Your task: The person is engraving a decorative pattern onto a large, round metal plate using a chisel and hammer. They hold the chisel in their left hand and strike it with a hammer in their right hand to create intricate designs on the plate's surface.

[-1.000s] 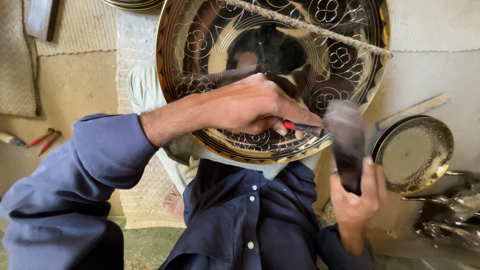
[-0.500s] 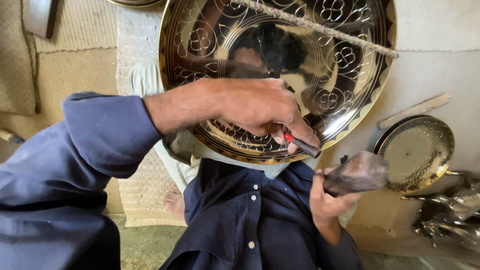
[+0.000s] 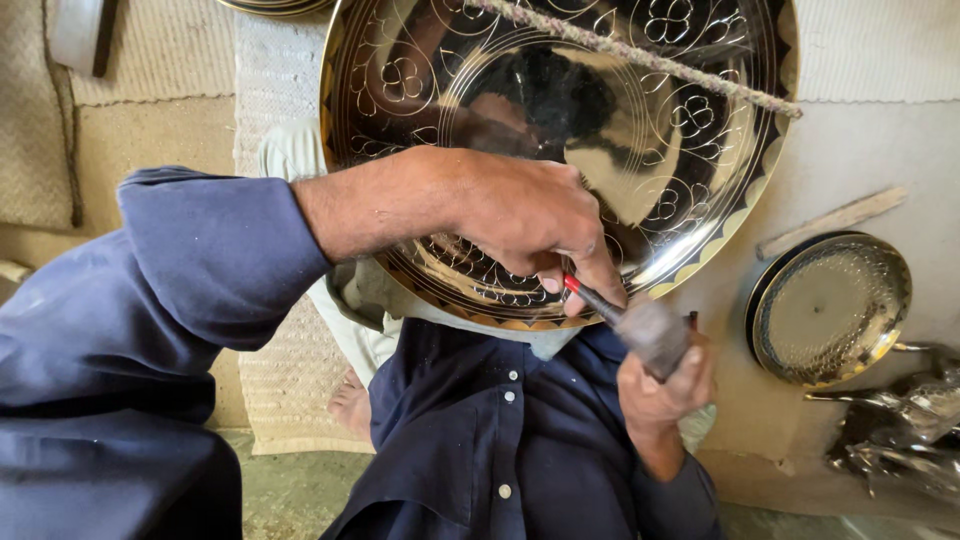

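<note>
Right hand (image 3: pixel 662 385) at five o'clock, fist closed on a dark mallet (image 3: pixel 655 332) — its head meeting the chisel (image 3: pixel 592 296). Left hand (image 3: pixel 530 225) at centre, fingers pinching that red-banded chisel against the engraved brass tray (image 3: pixel 690 130) propped upright — small hammered dish (image 3: pixel 830 308) at three o'clock.
</note>
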